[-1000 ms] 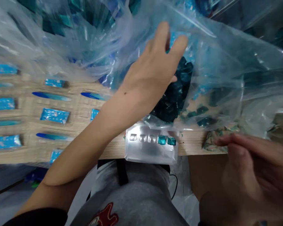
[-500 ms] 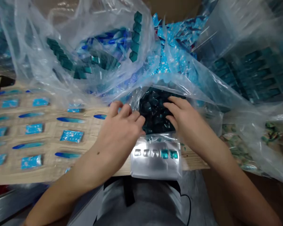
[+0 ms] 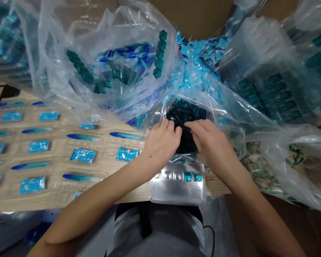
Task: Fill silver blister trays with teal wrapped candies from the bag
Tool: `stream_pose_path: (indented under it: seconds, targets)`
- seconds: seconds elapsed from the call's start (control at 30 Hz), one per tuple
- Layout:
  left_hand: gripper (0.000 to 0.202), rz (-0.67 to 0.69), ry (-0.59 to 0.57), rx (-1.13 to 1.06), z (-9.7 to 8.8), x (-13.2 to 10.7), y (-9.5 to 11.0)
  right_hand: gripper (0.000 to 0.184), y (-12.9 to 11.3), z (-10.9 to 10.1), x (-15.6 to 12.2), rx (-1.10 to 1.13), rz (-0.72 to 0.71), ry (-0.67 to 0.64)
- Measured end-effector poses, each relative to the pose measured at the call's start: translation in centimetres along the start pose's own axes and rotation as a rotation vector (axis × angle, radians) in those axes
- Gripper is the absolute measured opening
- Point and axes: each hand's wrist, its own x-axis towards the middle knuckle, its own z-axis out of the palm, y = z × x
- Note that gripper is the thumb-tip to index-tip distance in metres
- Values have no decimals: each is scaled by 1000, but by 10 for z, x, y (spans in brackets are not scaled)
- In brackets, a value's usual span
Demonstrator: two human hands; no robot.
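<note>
My left hand (image 3: pixel 160 142) and my right hand (image 3: pixel 212 141) meet over a dark pile of glossy teal blocks (image 3: pixel 179 113) in an open clear plastic bag (image 3: pixel 224 132). The left fingers are curled down into the pile. On my right hand the thumb and fingers come together at the pile's middle. What either hand holds is hidden in the dark heap. Just below, near the table edge, lies a clear moulded tray (image 3: pixel 176 192) with a row of small square pockets. Two teal blocks (image 3: pixel 192 176) fill the pockets at its right end.
On the left, clear trays with blue packets (image 3: pixel 83 155) and blue-tipped sticks (image 3: pixel 81 137) cover the wooden table (image 3: pixel 2 203). Behind are a plastic bag (image 3: pixel 91 32) of blue pieces and shiny blue packets (image 3: pixel 195 67). Patterned packets (image 3: pixel 262 171) lie on the right.
My left hand has moved right, further over the dark pile. The two hands are now closer together, their fingertips nearly meeting. The view has shifted slightly.
</note>
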Motion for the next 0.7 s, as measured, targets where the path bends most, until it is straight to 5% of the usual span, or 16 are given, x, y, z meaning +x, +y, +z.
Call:
stream_pose_path:
  seconds: [0.27, 0.5, 0.7]
  targets:
    - [40, -18, -164, -94, -8, -3, 20, 19, -10, -28, -16, 169, 164, 266]
    - [34, -181, -56, -217, 9, 3, 43, 18, -13, -21, -22, 333, 284, 332]
    - [25, -67, -88, -354, 0, 5, 12, 18, -12, -24, -36, 752, 471, 276]
